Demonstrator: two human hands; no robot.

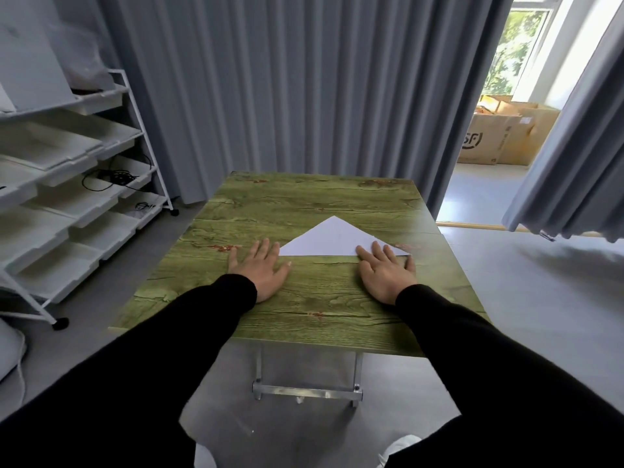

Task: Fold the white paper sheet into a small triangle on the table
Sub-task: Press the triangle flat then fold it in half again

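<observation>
The white paper (332, 238) lies flat on the green wood-grain table (314, 197) as a wide triangle, its tip pointing away from me and its long edge toward me. My left hand (260, 270) rests flat on the table at the paper's left corner, fingers spread, fingertips at or on the corner. My right hand (386, 270) lies flat with spread fingers over the paper's right corner, which peeks out beside the fingers. Neither hand grips anything. Black sleeves cover both arms.
A white wheeled rack with trays and cables (84, 184) stands left of the table. Grey curtains (304, 79) hang behind it. Cardboard boxes (499, 136) sit beyond an opening at the back right. The table's metal legs (307, 390) show below its near edge.
</observation>
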